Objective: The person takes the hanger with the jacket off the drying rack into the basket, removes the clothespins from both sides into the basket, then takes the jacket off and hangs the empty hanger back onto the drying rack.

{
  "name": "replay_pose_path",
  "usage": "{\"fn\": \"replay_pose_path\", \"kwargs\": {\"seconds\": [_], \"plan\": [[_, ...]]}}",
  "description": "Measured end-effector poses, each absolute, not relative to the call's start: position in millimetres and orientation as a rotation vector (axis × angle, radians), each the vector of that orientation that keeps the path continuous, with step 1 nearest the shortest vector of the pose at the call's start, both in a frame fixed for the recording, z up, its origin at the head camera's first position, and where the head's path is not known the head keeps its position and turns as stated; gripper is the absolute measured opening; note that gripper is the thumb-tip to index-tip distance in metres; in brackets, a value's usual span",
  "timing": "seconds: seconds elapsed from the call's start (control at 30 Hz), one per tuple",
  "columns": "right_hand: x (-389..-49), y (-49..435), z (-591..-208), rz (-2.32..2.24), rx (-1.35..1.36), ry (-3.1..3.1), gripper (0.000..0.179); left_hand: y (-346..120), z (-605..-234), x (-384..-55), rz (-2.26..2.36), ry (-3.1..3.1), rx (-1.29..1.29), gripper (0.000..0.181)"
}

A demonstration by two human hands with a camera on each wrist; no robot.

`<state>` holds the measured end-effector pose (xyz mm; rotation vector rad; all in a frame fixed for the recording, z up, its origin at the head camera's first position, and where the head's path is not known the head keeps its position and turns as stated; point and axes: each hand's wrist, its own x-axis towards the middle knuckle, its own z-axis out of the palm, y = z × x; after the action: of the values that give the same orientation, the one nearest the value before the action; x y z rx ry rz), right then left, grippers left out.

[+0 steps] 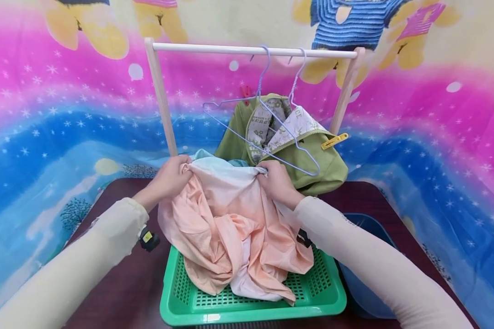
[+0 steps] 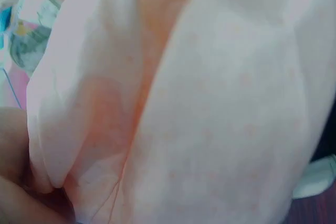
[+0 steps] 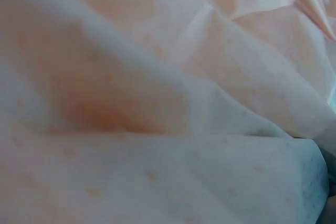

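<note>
Both hands hold up a thin garment [image 1: 234, 196] that fades from pale teal at the top through white to peach; its exact kind is unclear among the folds. My left hand [image 1: 170, 177] grips its upper left edge, and my right hand [image 1: 277, 183] grips the upper right edge. Between them the cloth is stretched, while the lower part drapes in folds into a green plastic basket [image 1: 253, 317]. The left wrist view is mostly filled by the pale cloth [image 2: 226, 103], with fingers [image 2: 13, 145] at the left edge. Close folds of cloth [image 3: 157, 177] cover the right wrist view.
Behind the hands stands a rack with a white rail [image 1: 214, 49]. A bare lilac hanger [image 1: 267, 75] and a green jacket [image 1: 329, 167] hang from it. A yellow clothespin [image 1: 335, 141] and red clothespin [image 1: 245, 96] show there. A blue bin [image 1: 364, 278] sits right of the basket.
</note>
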<state>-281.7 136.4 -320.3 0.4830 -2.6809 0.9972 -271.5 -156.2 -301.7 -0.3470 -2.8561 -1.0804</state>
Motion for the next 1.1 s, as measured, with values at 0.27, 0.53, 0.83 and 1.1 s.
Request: {"fn": "replay_pose_path", "kwargs": {"seconds": [0.27, 0.53, 0.83, 1.1], "plan": [[-264.4, 139.2, -294.8, 1.195, 0.482, -2.551, 0.020, -141.1, -275.7, -251.4, -1.193, -2.719, -0.358, 0.016], [-236.9, 156.9, -280.0, 1.309, 0.514, -2.544, 0.021, -127.9, -258.9, -221.4, -1.256, -2.663, -0.445, 0.015], [-210.5, 174.7, -295.0, 1.198, 0.957, -2.792, 0.021, -117.3, -277.7, -192.4, -1.116, -2.828, -0.899, 0.018], [-200.4, 175.7, -323.2, 0.941, 1.436, -3.053, 0.021, -123.5, -305.2, -177.6, -0.861, -3.217, -1.518, 0.008]]}}
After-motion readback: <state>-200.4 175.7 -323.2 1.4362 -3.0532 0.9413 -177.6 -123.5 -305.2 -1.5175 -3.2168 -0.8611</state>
